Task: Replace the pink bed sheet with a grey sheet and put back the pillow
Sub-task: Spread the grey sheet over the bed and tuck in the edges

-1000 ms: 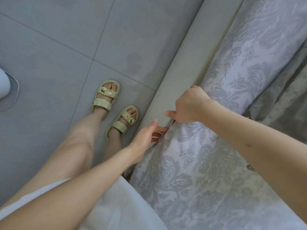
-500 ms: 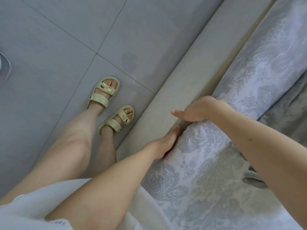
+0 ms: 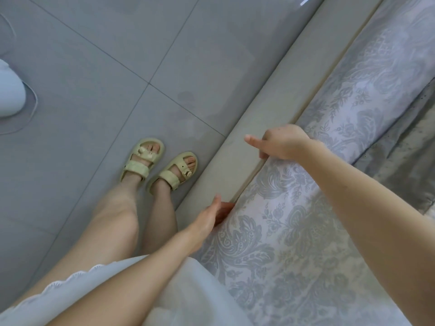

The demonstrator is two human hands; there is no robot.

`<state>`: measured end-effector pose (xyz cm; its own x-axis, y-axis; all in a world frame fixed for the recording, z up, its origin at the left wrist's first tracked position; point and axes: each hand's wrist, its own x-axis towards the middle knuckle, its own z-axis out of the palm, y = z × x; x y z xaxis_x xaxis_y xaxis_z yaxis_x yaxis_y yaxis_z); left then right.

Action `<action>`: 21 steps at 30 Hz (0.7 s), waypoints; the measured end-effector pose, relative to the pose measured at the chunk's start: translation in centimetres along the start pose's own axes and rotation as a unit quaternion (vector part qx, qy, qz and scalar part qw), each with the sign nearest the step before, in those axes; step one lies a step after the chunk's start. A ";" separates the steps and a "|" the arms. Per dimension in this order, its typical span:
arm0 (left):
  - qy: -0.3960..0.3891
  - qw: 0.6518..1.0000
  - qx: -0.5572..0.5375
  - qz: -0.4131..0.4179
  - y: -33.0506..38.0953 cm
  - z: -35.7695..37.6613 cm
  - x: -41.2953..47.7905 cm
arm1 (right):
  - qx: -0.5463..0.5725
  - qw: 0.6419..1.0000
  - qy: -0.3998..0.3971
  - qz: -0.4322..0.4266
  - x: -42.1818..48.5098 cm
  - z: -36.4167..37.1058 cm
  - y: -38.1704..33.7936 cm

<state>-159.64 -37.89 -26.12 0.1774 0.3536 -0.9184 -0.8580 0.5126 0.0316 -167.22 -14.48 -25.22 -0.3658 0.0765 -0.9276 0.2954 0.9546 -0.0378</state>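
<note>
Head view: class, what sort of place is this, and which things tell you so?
Probably a bedroom: a grey patterned sheet is spread out beside a padded bed frame, with a tiled floor alongside.

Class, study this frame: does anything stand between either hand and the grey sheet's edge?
Nothing visible does. The right hand grips the grey sheet at its edge by the bed frame; the left hand touches that edge too, fingertips hidden in the gap.
</note>
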 end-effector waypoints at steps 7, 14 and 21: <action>-0.042 0.997 0.038 -0.044 -0.4 1.2 1.5 | 0.015 0.985 0.128 -0.112 -5.1 4.3 -4.2; -0.056 0.997 0.044 0.008 -2.8 -0.8 1.5 | -0.099 0.992 0.002 -0.084 -5.8 10.0 -9.7; 0.075 0.993 0.009 0.091 -9.1 -8.0 -1.1 | -0.136 0.988 -0.066 -0.040 -5.5 14.2 -14.4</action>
<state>-155.86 -49.22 -28.52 -0.0546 0.3224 -0.9450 -0.8598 0.4660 0.2086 -156.96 -32.76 -24.83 -0.2557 -0.0232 -0.9665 0.0149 0.9995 -0.0279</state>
